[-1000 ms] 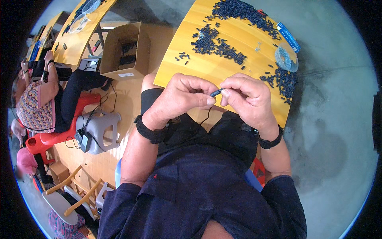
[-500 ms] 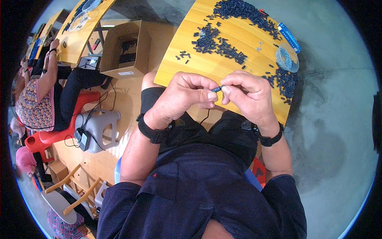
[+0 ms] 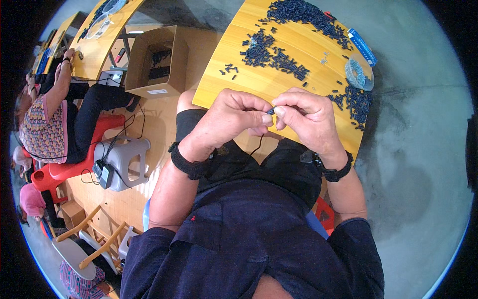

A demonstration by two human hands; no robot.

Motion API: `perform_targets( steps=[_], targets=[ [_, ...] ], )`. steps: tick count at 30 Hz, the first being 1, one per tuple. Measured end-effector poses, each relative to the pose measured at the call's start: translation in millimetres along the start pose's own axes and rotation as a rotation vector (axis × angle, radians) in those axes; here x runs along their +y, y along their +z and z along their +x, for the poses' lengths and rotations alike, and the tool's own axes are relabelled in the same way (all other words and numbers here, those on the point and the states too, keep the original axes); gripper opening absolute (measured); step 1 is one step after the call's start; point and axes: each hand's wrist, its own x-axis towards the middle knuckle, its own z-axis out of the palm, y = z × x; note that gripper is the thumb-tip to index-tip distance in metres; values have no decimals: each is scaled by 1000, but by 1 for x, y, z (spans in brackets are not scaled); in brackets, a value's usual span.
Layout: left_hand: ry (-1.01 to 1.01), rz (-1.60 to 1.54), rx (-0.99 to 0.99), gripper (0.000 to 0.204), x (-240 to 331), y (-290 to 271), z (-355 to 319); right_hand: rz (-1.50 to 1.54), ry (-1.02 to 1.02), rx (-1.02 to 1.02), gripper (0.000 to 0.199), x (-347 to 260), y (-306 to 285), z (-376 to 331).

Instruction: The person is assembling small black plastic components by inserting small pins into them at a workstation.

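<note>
Pale wooden floor (image 3: 164, 122) is showing at left, beside a cardboard box (image 3: 179, 65) in the upper left; a yellow bench (image 3: 214, 82) is filling the upper middle. At the frame's centre, the left hand (image 3: 231, 117) is pinching a small black piece (image 3: 271, 111) between thumb and fingertips. It is looking light, fairly stiff and hardly fragile; being so short and smooth, it is probably offering its best hold at the ends. The right hand (image 3: 308, 119) is pinching its other end. Farther right, a clear tub (image 3: 354, 74) is standing by more black pieces (image 3: 357, 102).
</note>
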Motion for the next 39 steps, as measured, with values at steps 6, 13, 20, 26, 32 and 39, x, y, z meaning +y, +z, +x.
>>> perform_targets(
  steps=[6, 13, 20, 26, 32, 39],
  targets=[
    [-25, -42, 24, 14, -2, 0, 1, 52, 102, 10, 13, -3, -3, 0],
    [-21, -57, 25, 15, -5, 0, 3, 399, 252, 0, 14, 4, -7, 2],
    [-32, -55, 10, 15, -1, 3, 0, 506, 326, -113, 14, 5, -14, 3],
    [-41, -127, -41, 13, 0, 9, -1, 629, 340, -217, 13, 12, -23, 4],
    [11, -90, -30, 13, -6, 11, -1, 735, 347, -204, 11, 19, -19, 0],
    [62, -78, -54, 12, -5, 15, 3, 779, 453, -195, 11, 10, -22, 4]
  ],
)
